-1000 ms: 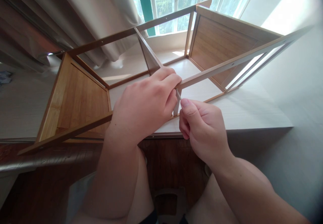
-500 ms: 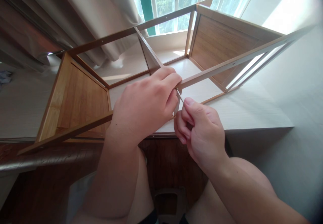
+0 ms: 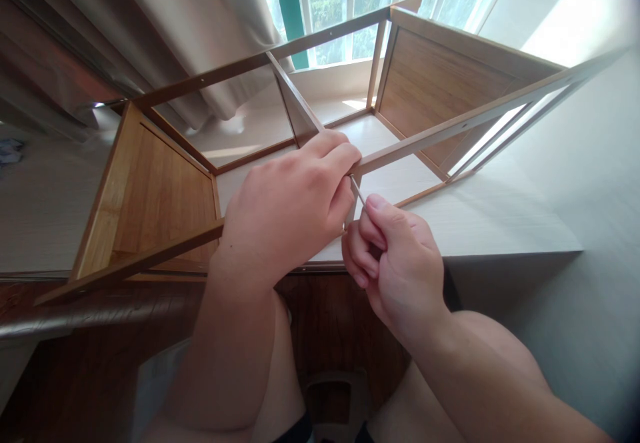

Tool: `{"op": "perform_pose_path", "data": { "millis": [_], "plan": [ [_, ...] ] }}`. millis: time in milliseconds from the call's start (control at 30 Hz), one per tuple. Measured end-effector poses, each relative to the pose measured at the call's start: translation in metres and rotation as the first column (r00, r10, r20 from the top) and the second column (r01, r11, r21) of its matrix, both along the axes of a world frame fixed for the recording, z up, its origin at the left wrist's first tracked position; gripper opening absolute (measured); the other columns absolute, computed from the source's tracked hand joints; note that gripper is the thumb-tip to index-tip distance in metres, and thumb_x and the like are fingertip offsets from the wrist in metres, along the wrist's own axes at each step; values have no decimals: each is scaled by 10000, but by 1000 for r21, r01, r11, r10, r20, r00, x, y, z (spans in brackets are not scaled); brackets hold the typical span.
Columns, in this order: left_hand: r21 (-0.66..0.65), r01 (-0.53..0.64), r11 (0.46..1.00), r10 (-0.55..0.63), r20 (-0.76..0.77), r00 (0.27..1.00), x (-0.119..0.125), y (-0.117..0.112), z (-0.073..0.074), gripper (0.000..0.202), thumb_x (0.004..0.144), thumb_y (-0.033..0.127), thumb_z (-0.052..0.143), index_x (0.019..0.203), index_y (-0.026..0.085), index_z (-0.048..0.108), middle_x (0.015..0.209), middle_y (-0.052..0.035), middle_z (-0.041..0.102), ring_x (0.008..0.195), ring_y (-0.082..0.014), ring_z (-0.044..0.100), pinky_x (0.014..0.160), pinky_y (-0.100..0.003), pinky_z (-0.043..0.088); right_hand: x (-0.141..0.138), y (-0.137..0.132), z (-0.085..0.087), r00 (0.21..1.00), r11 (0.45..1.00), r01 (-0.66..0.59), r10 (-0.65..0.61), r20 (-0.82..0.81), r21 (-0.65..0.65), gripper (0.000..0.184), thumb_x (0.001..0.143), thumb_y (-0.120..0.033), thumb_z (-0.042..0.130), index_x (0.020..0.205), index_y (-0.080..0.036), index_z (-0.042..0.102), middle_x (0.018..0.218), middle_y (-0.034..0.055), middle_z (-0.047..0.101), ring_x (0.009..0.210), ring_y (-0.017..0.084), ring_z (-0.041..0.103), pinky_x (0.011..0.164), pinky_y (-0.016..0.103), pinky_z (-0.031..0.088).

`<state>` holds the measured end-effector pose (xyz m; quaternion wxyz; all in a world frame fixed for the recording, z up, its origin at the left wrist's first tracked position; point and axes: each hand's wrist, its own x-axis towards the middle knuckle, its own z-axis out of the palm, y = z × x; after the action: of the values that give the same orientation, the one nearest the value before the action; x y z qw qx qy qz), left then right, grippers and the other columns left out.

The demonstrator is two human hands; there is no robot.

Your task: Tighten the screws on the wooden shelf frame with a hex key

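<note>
A brown wooden frame [image 3: 425, 138] with panelled ends and a middle divider [image 3: 295, 102] lies across a pale ledge. My left hand [image 3: 290, 203] is wrapped over the near rail where the divider meets it, fingers closed on the wood. Just right of it, my right hand [image 3: 400, 256] pinches a thin metal rod, which looks like a hex key [image 3: 358, 190]. Its far tip reaches the rail beside my left fingers; the exact contact is hidden. The rest of the tool disappears inside my right fist.
The pale ledge [image 3: 510, 220] ends in a front edge above a dark wooden floor [image 3: 345, 316]. Behind stand a window [image 3: 370, 3] and a beige curtain [image 3: 200, 23]. A white wall [image 3: 600, 196] rises at the right, and a stool [image 3: 333, 396] sits low between my legs.
My right hand has shifted very slightly, with the thin rod still pinched in it. My left hand and the wooden frame look almost unmoved.
</note>
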<state>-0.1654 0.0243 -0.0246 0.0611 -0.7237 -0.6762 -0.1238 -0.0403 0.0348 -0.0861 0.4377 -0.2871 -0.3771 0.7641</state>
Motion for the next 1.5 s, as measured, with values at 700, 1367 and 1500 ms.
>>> {"op": "perform_pose_path", "data": {
  "millis": [700, 1367, 1500],
  "plan": [
    [6, 10, 1000, -10, 12, 1000, 0, 0, -1, 309, 941, 223, 432, 1161, 256, 647, 1255, -47, 645, 1089, -237, 656, 879, -355, 527, 12, 8, -4, 835, 836, -36, -275, 476, 547, 494, 1011, -363, 473, 551, -197, 402, 483, -39, 387, 474, 89, 339, 483, 268, 255],
    [-8, 5, 1000, -5, 20, 1000, 0, 0, -1, 317, 951, 219, 422, 1169, 256, 648, 1266, -45, 643, 1093, -241, 654, 886, -363, 523, 17, 15, 0, 589, 577, -272, -533, 607, 770, 398, 964, -278, 474, 594, -207, 347, 501, -44, 324, 491, 101, 248, 527, 299, 188],
    [-8, 8, 1000, -8, 29, 1000, 0, 0, -1, 321, 956, 221, 402, 1162, 261, 645, 1262, -43, 643, 1100, -243, 653, 880, -365, 521, 16, 13, 0, 666, 633, -226, -455, 592, 741, 401, 989, -282, 451, 604, -202, 374, 519, -37, 372, 503, 100, 298, 527, 288, 213]
  ]
}}
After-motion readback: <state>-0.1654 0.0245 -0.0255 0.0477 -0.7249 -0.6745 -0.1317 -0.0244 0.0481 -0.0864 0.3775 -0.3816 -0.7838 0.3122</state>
